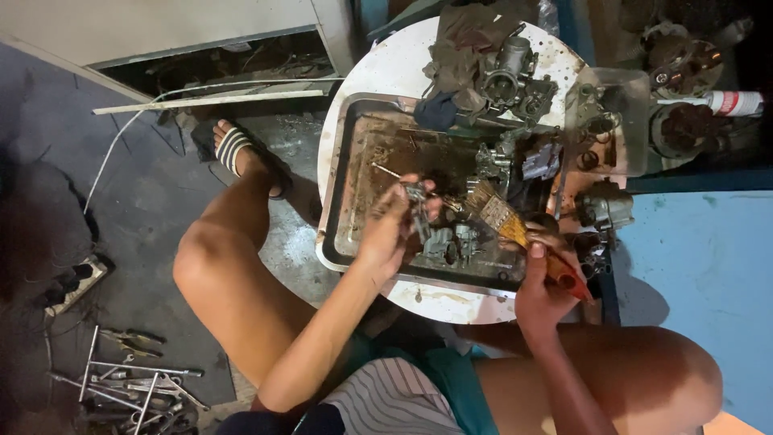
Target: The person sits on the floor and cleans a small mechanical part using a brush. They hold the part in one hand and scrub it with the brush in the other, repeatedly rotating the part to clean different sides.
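Left hand (388, 229) clamped on small metal part (417, 201) above grimy metal tray (342, 185) on round white bench (378, 68). Right hand (541, 286) closed around paintbrush (503, 217), bristles near the part.

Striped sandal (232, 149), teal shorts (451, 379), bare arms

One head-worn camera looks steeply down, close above the metal tray (346, 161) and knees.
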